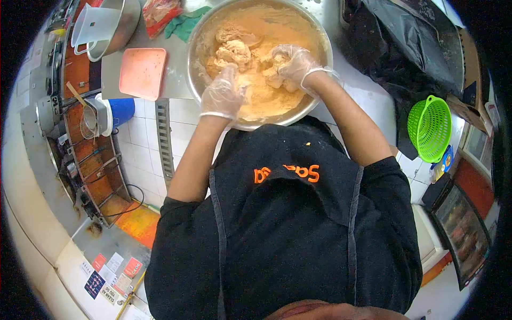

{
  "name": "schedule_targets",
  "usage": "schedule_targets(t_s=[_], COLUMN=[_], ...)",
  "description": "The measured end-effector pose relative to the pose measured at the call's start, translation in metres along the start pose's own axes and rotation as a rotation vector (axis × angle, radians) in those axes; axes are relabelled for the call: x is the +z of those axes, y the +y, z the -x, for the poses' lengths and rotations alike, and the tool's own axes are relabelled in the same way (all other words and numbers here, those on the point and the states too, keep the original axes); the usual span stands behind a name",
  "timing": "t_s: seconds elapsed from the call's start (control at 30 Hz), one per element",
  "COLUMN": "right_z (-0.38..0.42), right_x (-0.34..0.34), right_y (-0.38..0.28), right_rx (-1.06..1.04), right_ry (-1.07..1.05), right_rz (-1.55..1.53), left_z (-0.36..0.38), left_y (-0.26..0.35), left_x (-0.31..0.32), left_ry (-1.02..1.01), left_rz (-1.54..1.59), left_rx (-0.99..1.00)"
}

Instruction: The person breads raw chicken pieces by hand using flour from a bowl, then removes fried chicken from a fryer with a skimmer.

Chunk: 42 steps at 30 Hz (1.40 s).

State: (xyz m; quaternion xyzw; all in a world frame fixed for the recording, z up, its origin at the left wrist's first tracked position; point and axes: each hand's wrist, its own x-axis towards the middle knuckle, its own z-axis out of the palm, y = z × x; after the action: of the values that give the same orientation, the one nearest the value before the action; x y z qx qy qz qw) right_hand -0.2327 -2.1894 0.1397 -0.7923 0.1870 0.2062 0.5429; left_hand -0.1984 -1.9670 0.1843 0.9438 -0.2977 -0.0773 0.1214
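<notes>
A wide metal bowl (195, 80) holds orange-tinted flour (290, 24) and several lumpy flour-coated pieces (233, 53), possibly of meat. My left hand (223, 95), in a clear plastic glove, reaches in at the bowl's left side. Its fingertips touch the flour beside the coated pieces, and their grip is partly hidden. On the right side my right hand (293, 63), gloved the same way, has its fingers curled around a flour-coated piece (273, 77) just over the flour.
Left of the bowl lie a pink tray (143, 73), a green cloth (185, 22) and a red plastic bag (160, 16). A clear jug (96, 25) sits by a metal pot (125, 29). To the right are black plastic sheeting (402, 42) and a green basket (429, 129).
</notes>
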Motion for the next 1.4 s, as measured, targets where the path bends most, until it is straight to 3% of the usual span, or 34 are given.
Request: schedule_targets(t_s=[0.03,0.17,0.2,0.27,0.33,0.47,0.6,0.67,0.73,0.77,0.8,0.87,0.9,0.93,1.0,1.03,1.1,1.13,1.2,1.33,1.4], right_z=[0.004,0.021,0.027,0.036,0.027,0.026,0.033,0.025,0.015,0.016,0.018,0.023,0.021,0.02,0.019,0.019,0.011,0.007,0.002,0.001,-0.006], right_x=[-0.001,-0.01,-0.009,-0.005,0.004,0.007,0.021,0.029,0.031,0.029,0.024,0.007,0.002,-0.005,-0.017,-0.024,-0.036,-0.037,-0.039,-0.037,-0.036], right_y=[-0.004,-0.029,-0.034,-0.038,-0.024,-0.021,-0.027,-0.025,-0.008,-0.007,-0.006,-0.024,-0.021,-0.022,-0.027,-0.03,-0.03,-0.028,-0.021,-0.023,-0.014], right_rx=[0.014,0.064,0.057,-0.068,-0.169,-0.371,-0.343,-0.198,-0.211,-0.219,-0.223,-0.116,-0.175,-0.197,-0.302,-0.289,-0.266,-0.273,-0.299,-0.217,-0.241], right_ry=[0.021,-0.059,-0.067,0.049,-0.01,-0.114,0.005,0.032,0.065,0.095,0.086,0.155,0.232,0.207,0.34,0.334,0.344,0.342,0.395,0.372,0.395], right_rz=[-0.027,0.032,0.041,0.263,0.312,0.433,0.554,0.482,0.461,0.441,0.449,0.349,0.358,0.38,0.338,0.276,0.284,0.293,0.192,0.056,0.084], left_z=[0.001,0.005,0.003,-0.001,-0.005,0.0,0.0,-0.005,-0.016,-0.024,-0.022,-0.024,-0.029,-0.03,-0.027,-0.033,-0.055,-0.062,-0.077,-0.06,-0.048], left_y=[0.0,-0.006,-0.001,0.009,0.019,0.028,0.022,0.016,0.007,0.015,0.012,0.004,0.006,0.005,-0.001,-0.004,-0.005,0.005,0.028,0.029,0.019], left_x=[-0.005,0.001,0.0,0.011,0.035,0.043,0.034,0.024,0.008,-0.015,-0.011,-0.003,0.0,0.01,0.053,0.089,0.151,0.139,0.097,0.099,0.112], left_ry=[-0.128,-0.078,-0.097,-0.114,-0.227,-0.232,-0.255,-0.255,-0.194,-0.273,-0.268,-0.425,-0.631,-0.615,-0.184,-0.18,0.2,0.209,-0.445,-0.441,-0.598], left_rz=[-0.06,-0.104,-0.007,0.095,1.096,1.429,1.68,1.741,0.648,0.425,0.431,0.143,-0.015,0.004,-0.436,-0.427,0.176,0.18,0.132,0.052,-0.165], left_rx=[-0.072,-0.088,-0.176,-0.276,-0.674,-0.624,-0.61,-0.604,-0.158,-0.224,-0.234,-0.079,-0.042,-0.074,0.445,0.42,-0.09,-0.095,-0.333,-0.194,0.128])
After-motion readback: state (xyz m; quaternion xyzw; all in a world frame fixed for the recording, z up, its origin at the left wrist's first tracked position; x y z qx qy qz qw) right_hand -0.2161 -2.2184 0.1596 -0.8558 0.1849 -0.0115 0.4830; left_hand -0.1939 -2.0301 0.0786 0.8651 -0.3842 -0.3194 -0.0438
